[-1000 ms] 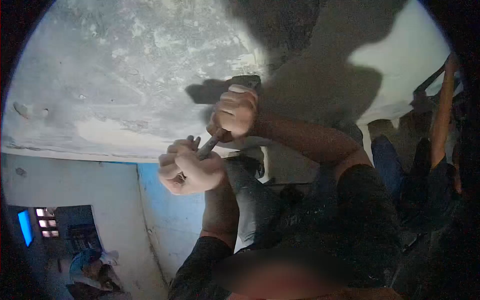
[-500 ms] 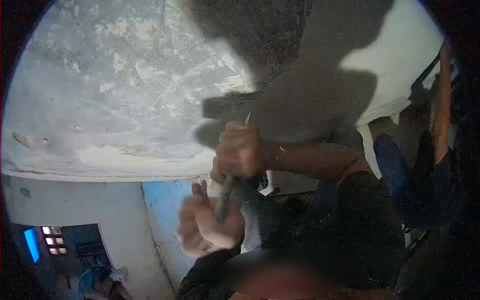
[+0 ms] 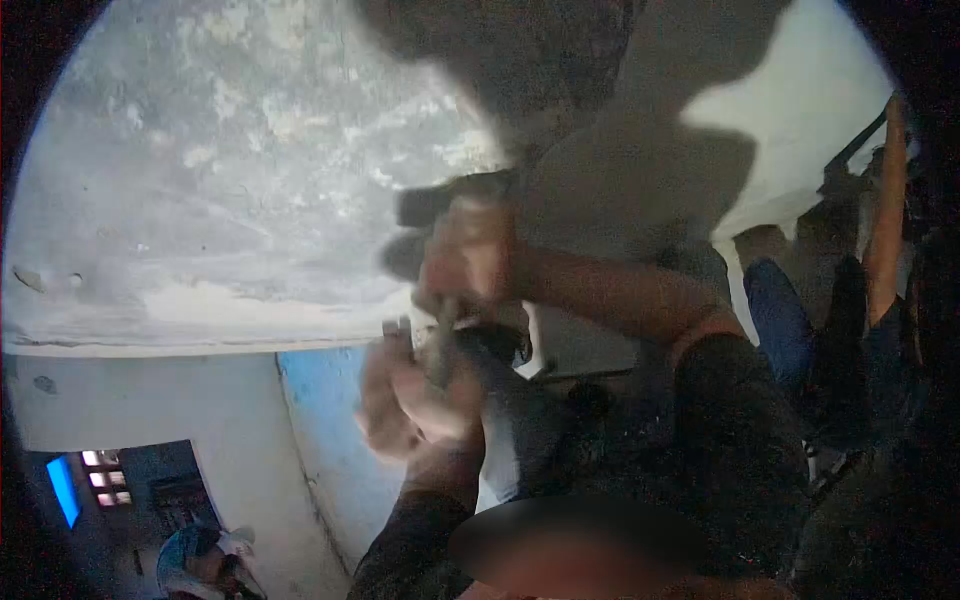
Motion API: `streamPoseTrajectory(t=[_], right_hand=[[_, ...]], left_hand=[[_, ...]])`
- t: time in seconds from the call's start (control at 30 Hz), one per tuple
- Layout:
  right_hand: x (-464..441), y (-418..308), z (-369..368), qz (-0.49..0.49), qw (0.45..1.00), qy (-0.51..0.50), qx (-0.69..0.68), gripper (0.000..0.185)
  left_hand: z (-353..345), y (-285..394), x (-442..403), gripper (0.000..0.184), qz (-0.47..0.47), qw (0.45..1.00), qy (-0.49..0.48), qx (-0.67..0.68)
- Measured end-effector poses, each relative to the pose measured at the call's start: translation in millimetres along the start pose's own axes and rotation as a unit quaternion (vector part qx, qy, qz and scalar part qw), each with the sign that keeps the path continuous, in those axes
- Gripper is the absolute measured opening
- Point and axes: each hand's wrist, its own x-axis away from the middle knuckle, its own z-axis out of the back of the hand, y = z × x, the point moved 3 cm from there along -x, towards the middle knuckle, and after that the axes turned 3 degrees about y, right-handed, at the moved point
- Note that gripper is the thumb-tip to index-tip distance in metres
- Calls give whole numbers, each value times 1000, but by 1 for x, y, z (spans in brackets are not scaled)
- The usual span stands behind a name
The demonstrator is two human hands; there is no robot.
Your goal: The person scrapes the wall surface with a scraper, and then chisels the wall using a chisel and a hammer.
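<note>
Both my hands are closed around one rod-like tool handle (image 3: 443, 345), blurred by motion. My right hand (image 3: 468, 248) grips it higher up, close to the mottled grey and white plastered surface (image 3: 250, 180). Lower down and to the left, my left hand (image 3: 418, 400) wraps the handle's other end. A dark, flat end (image 3: 487, 184) shows just above my right hand, beside its shadow on the plaster. Whether this end touches the surface, I cannot tell.
At lower left, a person in a cap (image 3: 190, 555) is near a dark opening with a barred window (image 3: 107, 478). A blue wall section (image 3: 325, 390) lies behind my left hand. Another person's bare arm (image 3: 886, 220) and a blue-clothed part (image 3: 775, 320) are at right.
Both hands and the tool first moved down, away from the plaster, and have since come partly back up. The view has shifted slightly. Both grips remain closed.
</note>
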Motion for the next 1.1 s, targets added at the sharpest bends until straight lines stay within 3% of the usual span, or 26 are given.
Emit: streamPoseTrajectory(t=[0.03,0.07,0.13,0.17,0.23,0.27,0.33,0.4,0.43,0.47,0.53,0.6,0.63,0.67,0.73,0.83,0.87,0.9,0.93,0.97,1.0,1.07,1.1], right_hand=[[4,-8,-1,-24,1000,-15,-7,21],[4,-11,-4,47,998,27,-14,21],[-8,-25,6,73,996,54,-8,20],[-10,-32,10,85,994,61,-12,20],[-6,-7,-4,7,1000,26,15,18],[0,-3,-13,13,997,73,8,22],[-7,-19,-1,28,995,84,-42,23],[1,0,-8,57,994,82,-37,19],[-4,-2,-7,63,994,84,3,19],[-5,-4,-8,60,993,102,-17,20],[-9,-28,2,53,991,112,-41,19],[-19,-29,6,84,993,80,-28,17],[-10,-30,-4,37,994,101,-28,18],[7,-28,-23,-4,992,123,-27,19],[-11,-20,-10,24,992,117,-30,19],[-17,-15,7,66,995,64,-49,16],[-12,-10,4,57,995,56,-51,16],[-4,-9,0,53,992,90,-70,14],[3,-7,-5,49,987,125,-89,13],[19,-19,-15,82,981,174,14,12],[15,-13,-11,83,985,152,24,12],[11,-11,-5,64,992,109,27,14],[9,-10,-5,55,994,90,29,15]], left_hand=[[8,-4,7,22,-63,998,-13,-23],[15,-7,14,23,-126,991,-22,-44],[15,-7,16,31,-214,975,9,61],[12,-2,15,35,-251,966,46,39],[16,5,1,38,-214,977,17,0],[18,9,-6,39,-197,980,2,-20],[20,-10,3,43,-226,968,-74,85],[17,-30,21,45,-182,943,-258,106],[3,4,-5,20,-69,991,91,-72],[0,-5,-5,26,-47,992,63,101],[2,-7,-7,32,-44,969,-12,241],[8,5,-13,25,-87,976,-105,171],[21,4,-9,21,-107,972,-173,115],[20,-3,-10,30,84,965,-71,238],[-10,-16,-10,38,226,920,-19,320],[4,-43,14,36,146,955,-224,126],[-4,-17,17,31,228,947,57,219],[2,7,-16,9,227,870,44,435],[-4,-27,1,10,402,775,-20,488],[-6,-48,17,9,436,756,-28,487],[-6,-60,26,9,470,737,-36,485],[-6,-7,-8,10,249,886,61,386],[-4,6,-18,9,166,920,94,343]])
